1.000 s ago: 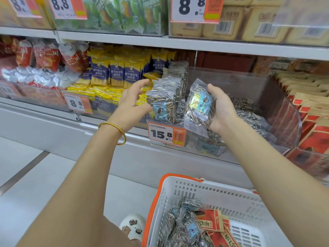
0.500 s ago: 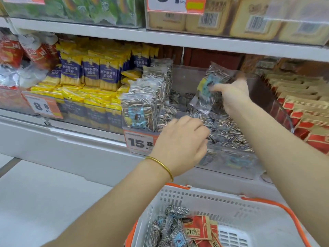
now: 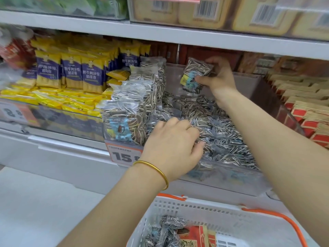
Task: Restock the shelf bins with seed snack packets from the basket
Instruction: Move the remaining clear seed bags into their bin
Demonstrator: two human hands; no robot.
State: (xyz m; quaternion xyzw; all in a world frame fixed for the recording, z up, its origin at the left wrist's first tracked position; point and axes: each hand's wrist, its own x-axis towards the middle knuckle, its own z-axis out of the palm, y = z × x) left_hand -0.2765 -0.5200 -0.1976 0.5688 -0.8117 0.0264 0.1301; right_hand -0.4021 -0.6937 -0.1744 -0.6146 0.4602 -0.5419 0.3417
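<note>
Fingers of the right hand (image 3: 220, 77) pinch a sunflower seed packet (image 3: 196, 70) upright, above the rear of the clear bin (image 3: 173, 77). Nearer, the left hand (image 3: 173, 145) curls over the seed packet pile (image 3: 220, 134) under its fingertips; grip unclear. Below sits the white basket (image 3: 204, 205).

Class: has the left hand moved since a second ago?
Yes. The left hand went from left of the orange price tag to its right, onto the flat seed packets.

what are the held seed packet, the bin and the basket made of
Seed packet: clear glossy plastic film; seeds show through. Bin: rigid see-through plastic, perhaps acrylic; contents visible through its wall. Basket: white moulded plastic, slotted walls, orange rim.
</note>
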